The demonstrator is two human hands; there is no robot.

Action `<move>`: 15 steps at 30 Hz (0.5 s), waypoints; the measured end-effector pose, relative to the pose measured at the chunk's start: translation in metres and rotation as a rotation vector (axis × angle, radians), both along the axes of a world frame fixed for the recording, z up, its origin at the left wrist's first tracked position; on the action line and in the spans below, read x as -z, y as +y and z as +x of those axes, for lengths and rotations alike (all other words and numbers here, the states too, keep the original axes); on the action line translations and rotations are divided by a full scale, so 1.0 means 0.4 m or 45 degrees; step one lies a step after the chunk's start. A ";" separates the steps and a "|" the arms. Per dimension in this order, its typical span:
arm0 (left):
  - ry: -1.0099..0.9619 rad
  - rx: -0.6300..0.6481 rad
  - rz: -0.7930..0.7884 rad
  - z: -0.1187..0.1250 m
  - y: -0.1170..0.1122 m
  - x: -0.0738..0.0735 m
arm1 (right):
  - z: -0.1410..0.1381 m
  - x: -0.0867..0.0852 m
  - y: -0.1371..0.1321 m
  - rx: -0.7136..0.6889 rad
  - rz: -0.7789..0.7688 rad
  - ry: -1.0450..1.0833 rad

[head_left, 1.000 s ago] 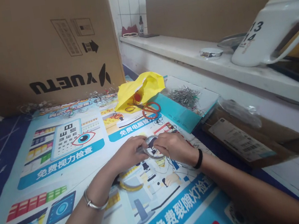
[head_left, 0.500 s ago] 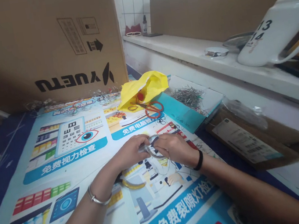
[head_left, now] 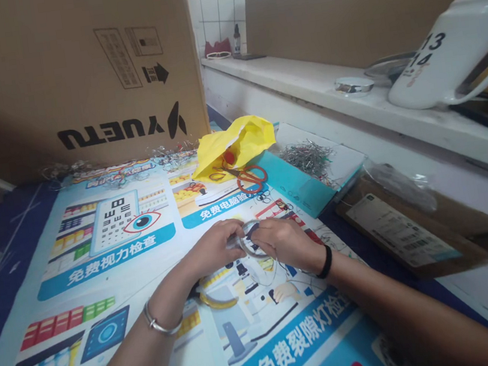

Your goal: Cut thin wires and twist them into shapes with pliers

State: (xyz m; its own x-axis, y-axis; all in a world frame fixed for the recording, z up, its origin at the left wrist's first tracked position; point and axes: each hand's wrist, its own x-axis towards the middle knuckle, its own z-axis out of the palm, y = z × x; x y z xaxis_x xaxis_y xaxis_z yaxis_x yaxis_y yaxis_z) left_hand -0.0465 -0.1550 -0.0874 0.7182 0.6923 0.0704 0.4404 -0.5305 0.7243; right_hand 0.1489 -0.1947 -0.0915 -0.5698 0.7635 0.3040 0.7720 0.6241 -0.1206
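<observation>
My left hand [head_left: 214,249] and my right hand [head_left: 283,241] meet over a printed poster [head_left: 115,268] that covers the table. Both are closed round a small silvery wire ring [head_left: 249,240] held between them; thin wire trails from it under my right hand. A silver bangle sits on my left wrist, a black band on my right. A tool with yellow handles [head_left: 215,299] lies on the poster just below my left wrist.
Red-handled scissors [head_left: 247,176] lie by a yellow bag [head_left: 238,138]. A pile of metal wire bits [head_left: 308,156] rests on a teal sheet. A big cardboard box [head_left: 69,74] stands behind, a flat parcel [head_left: 417,225] to the right, a white jug [head_left: 444,58] on the ledge.
The view shifted slightly to the left between the earliest frame and now. My hands stay together on the wire ring with only small finger movement.
</observation>
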 end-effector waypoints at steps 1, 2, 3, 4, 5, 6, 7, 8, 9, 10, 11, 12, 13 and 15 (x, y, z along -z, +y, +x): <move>-0.003 0.002 -0.002 0.000 0.000 0.000 | -0.001 -0.001 -0.001 -0.001 0.000 -0.001; -0.006 0.002 -0.002 0.000 0.000 0.001 | -0.001 -0.002 -0.001 -0.001 0.005 -0.005; -0.007 0.000 0.000 0.001 0.000 0.001 | -0.002 -0.002 -0.002 0.001 0.011 -0.012; -0.008 -0.002 0.003 0.001 0.000 0.001 | -0.003 -0.002 -0.003 0.005 0.020 -0.018; -0.007 -0.003 0.006 0.001 0.000 0.001 | -0.003 -0.001 -0.004 0.009 0.029 -0.023; -0.005 -0.001 0.008 0.000 0.000 0.001 | -0.004 -0.001 -0.004 0.009 0.035 -0.027; -0.003 0.005 0.011 0.000 0.000 0.000 | -0.004 -0.001 -0.004 0.008 0.039 -0.030; -0.003 0.010 0.013 0.000 0.000 -0.001 | -0.003 -0.002 -0.003 0.006 0.036 -0.035; -0.003 0.012 0.013 0.000 0.000 -0.002 | -0.001 -0.003 -0.002 0.006 0.031 -0.043; -0.002 0.010 0.013 -0.001 0.000 -0.003 | 0.003 -0.005 -0.001 0.011 0.027 -0.056; 0.003 0.006 0.012 -0.002 0.000 -0.003 | 0.008 -0.008 0.001 0.025 0.025 -0.070; 0.008 0.000 0.010 -0.002 0.000 -0.004 | 0.015 -0.012 0.004 0.045 0.025 -0.083; 0.014 -0.004 0.009 -0.003 0.000 -0.004 | 0.023 -0.015 0.007 0.069 0.026 -0.088; 0.022 -0.001 0.014 -0.003 0.000 -0.002 | 0.040 -0.021 0.012 0.114 0.027 -0.066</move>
